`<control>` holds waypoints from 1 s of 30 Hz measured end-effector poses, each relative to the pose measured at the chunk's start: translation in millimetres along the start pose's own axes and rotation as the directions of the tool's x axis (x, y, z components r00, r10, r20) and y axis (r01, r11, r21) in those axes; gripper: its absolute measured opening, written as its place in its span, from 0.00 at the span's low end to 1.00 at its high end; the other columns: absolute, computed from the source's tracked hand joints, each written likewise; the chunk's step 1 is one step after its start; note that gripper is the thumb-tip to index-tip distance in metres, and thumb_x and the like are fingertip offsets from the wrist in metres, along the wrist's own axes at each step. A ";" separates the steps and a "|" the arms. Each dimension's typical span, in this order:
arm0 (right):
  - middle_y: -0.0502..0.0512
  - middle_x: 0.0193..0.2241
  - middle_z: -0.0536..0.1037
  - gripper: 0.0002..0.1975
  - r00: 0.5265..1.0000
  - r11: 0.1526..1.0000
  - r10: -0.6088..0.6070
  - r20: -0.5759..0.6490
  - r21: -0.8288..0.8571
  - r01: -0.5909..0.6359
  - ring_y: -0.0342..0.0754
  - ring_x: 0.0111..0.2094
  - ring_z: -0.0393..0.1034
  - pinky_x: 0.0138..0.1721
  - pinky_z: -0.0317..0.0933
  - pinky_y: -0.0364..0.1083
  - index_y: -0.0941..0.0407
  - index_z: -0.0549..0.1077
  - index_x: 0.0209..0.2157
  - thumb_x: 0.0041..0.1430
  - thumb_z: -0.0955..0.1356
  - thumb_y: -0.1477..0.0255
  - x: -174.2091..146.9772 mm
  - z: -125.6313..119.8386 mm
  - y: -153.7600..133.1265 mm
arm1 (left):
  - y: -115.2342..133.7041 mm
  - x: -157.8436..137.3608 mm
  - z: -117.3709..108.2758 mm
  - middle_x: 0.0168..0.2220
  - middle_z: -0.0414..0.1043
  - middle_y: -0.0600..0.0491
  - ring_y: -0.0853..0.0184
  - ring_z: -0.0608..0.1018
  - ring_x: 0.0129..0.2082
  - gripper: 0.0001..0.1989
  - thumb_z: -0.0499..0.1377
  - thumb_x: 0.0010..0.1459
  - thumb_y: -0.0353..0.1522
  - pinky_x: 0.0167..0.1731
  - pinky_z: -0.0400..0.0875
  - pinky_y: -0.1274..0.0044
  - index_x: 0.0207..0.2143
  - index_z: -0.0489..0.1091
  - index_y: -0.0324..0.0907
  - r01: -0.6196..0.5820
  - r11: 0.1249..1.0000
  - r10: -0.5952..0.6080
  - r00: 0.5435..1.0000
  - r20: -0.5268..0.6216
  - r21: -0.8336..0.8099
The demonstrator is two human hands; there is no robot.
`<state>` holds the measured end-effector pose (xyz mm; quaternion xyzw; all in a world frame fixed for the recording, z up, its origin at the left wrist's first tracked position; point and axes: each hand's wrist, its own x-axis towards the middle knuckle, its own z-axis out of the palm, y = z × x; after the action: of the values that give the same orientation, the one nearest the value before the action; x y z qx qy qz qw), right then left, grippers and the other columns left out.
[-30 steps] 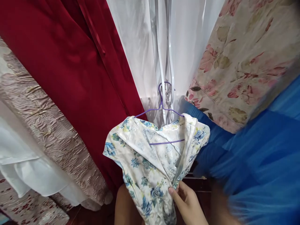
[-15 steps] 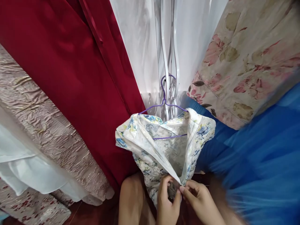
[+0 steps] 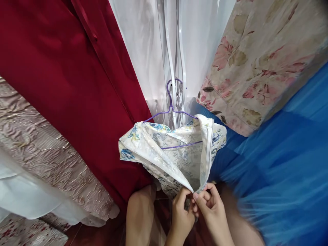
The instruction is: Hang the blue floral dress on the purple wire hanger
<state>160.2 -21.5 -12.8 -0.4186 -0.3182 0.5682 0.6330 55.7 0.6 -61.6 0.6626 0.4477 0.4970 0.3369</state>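
Observation:
A white dress with blue and yellow flowers (image 3: 164, 171) hangs on a purple wire hanger (image 3: 171, 108). Its opening spreads into a V, with the pale inner side folded outward along both edges. At the bottom point of the V, my left hand (image 3: 183, 210) pinches the cloth of the left edge. Close beside it my right hand (image 3: 208, 203) grips the right edge between thumb and fingers. The fingertips of both hands nearly meet there. Whatever small fastening lies between them is too hidden to make out.
White curved bars (image 3: 182, 58) carry the hanger. A dark red satin garment (image 3: 77, 85) hangs left, beside a textured pinkish one (image 3: 48, 133). To the right are a floral fabric (image 3: 251, 68) and blue tulle (image 3: 282, 164). My bare knee (image 3: 140, 212) is below the dress.
The view has shifted slightly, so the dress and hanger appear further left. Both hands have come up a little with the cloth, and the right hand's fingers have rolled around the edge.

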 end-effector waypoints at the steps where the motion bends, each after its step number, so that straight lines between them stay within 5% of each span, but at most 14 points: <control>1: 0.43 0.21 0.73 0.21 1.000 1.000 -0.001 0.000 0.026 0.001 0.41 0.19 0.66 0.20 0.59 0.38 0.50 0.58 0.37 0.56 0.75 0.62 1.4 3.2 -1.6 | -0.2 -1.8 -0.9 0.26 0.71 0.56 0.69 0.74 0.26 0.07 0.54 0.64 0.29 0.31 0.69 0.80 0.31 0.65 0.43 0.002 1.000 -0.002 1.000 -0.007 -0.005; 9: 0.46 0.22 0.77 0.21 0.985 0.985 -0.164 0.056 0.057 0.160 0.42 0.19 0.70 0.20 0.64 0.39 0.51 0.58 0.32 0.53 0.76 0.67 48.4 78.0 -67.6 | -15.4 -16.5 -15.5 0.26 0.67 0.54 0.68 0.72 0.28 0.10 0.54 0.65 0.31 0.32 0.68 0.79 0.29 0.63 0.42 0.012 0.989 0.012 0.986 -0.166 0.145; 15: 0.45 0.19 0.77 0.19 0.940 0.923 -0.340 0.008 0.197 0.332 0.41 0.19 0.70 0.19 0.64 0.37 0.52 0.60 0.30 0.49 0.76 0.71 100.9 128.7 -120.3 | -33.6 -14.0 -24.9 0.24 0.65 0.56 0.68 0.71 0.26 0.10 0.55 0.63 0.30 0.29 0.65 0.80 0.27 0.61 0.42 -0.019 0.973 0.051 0.989 -0.135 0.229; 30: 0.45 0.20 0.78 0.16 0.898 0.916 -0.400 0.185 0.124 0.382 0.41 0.20 0.72 0.21 0.67 0.39 0.52 0.60 0.29 0.53 0.74 0.72 107.6 129.0 -161.9 | -26.1 -9.8 -19.5 0.28 0.70 0.53 0.67 0.75 0.30 0.09 0.54 0.65 0.29 0.34 0.68 0.79 0.29 0.66 0.42 -0.075 0.970 0.073 0.997 0.015 0.231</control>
<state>136.6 105.7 181.4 -0.2576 -0.4353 0.4829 0.7148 29.2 1.2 -82.9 0.7150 0.4764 0.4517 0.2403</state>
